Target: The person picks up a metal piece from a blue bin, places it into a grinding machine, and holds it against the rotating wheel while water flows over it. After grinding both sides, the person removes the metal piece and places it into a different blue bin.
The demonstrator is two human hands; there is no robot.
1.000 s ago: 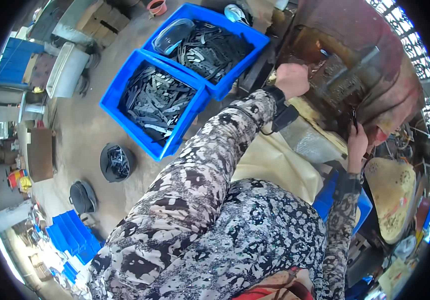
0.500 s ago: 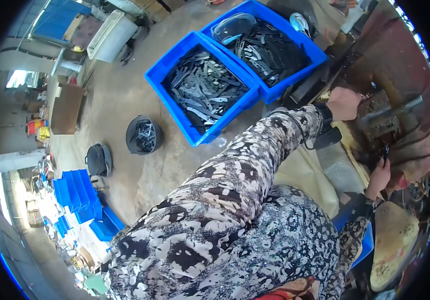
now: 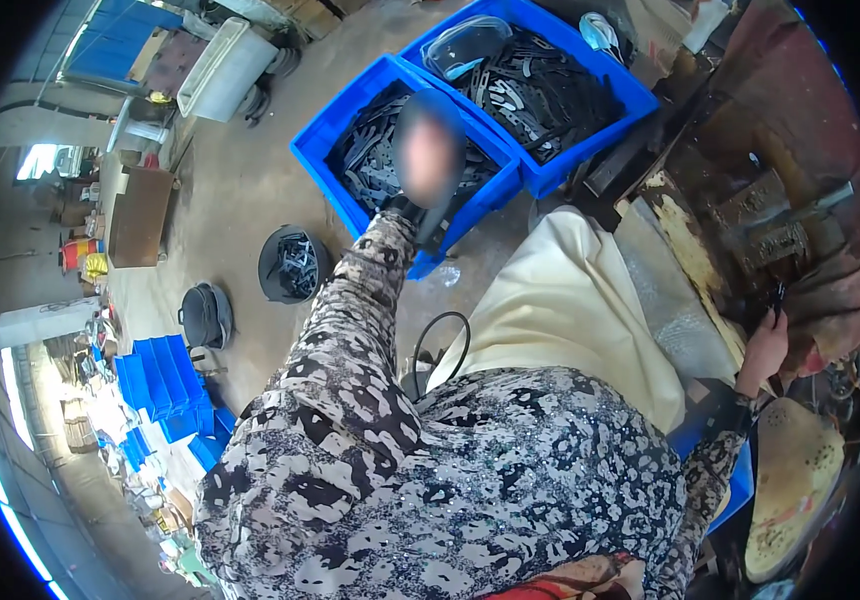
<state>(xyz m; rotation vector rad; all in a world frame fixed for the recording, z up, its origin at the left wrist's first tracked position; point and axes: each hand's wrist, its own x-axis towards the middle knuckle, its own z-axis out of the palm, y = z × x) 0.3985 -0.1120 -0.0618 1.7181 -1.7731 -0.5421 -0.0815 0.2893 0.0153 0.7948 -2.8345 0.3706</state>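
Observation:
My left hand [image 3: 430, 160] is over the nearer blue bin [image 3: 350, 205], which is full of flat, dark metal strips [image 3: 365, 150]. A blur covers this hand, so its fingers and anything in them do not show. On the right, my right hand [image 3: 765, 352] is closed around a thin dark tool [image 3: 778, 298] whose kind I cannot make out. The tool points toward a dark, oily metal block [image 3: 785, 245] on the machine bed. Another metal block [image 3: 750, 200] sits just beyond it.
A second blue bin [image 3: 640, 105] with more strips adjoins the first; a clear face shield [image 3: 465, 48] lies on it. A black bucket [image 3: 290, 262] of metal pieces and a dark container [image 3: 204, 316] stand on the floor. Stacked blue trays [image 3: 158, 380] are left. Cream cloth [image 3: 550, 310] covers my lap.
My left hand has swung left from the machine's metal blocks to the nearer blue bin, uncovering the cream cloth. My right hand stays beside the machine with the dark tool.

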